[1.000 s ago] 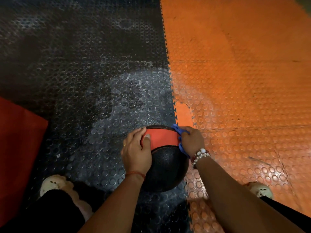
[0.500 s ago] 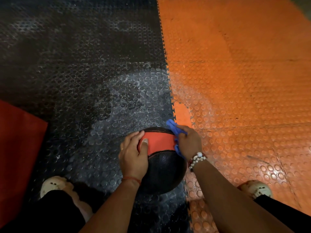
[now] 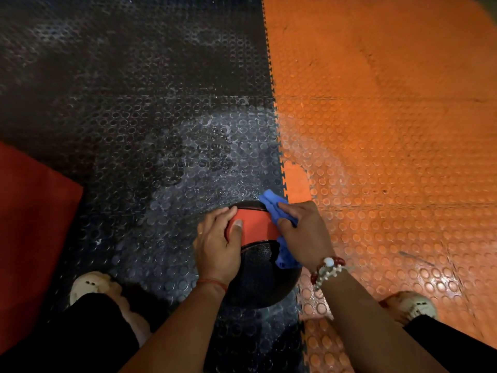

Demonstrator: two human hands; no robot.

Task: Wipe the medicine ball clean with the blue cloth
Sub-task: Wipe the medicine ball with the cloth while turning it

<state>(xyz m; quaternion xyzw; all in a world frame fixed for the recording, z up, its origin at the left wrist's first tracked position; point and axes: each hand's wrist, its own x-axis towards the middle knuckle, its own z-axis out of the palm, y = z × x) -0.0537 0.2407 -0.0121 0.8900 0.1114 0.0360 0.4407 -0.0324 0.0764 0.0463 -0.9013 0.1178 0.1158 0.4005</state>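
Studded black-and-orange floor [image 3: 134, 117]; medicine ball [image 3: 258, 275] on the seam at six o'clock, left hand [image 3: 215, 246] gripping its nine o'clock side, right hand [image 3: 304, 232] clutching the blue cloth [image 3: 270, 205] against its two o'clock side

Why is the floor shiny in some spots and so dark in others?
Head view: glare shines off the orange floor at lower right; the black floor sinks into shadow at upper left; their seam curves, likely wide-angle distortion; the bracelet on the right hand looks slightly motion-blurred, the ball and cloth sharp.
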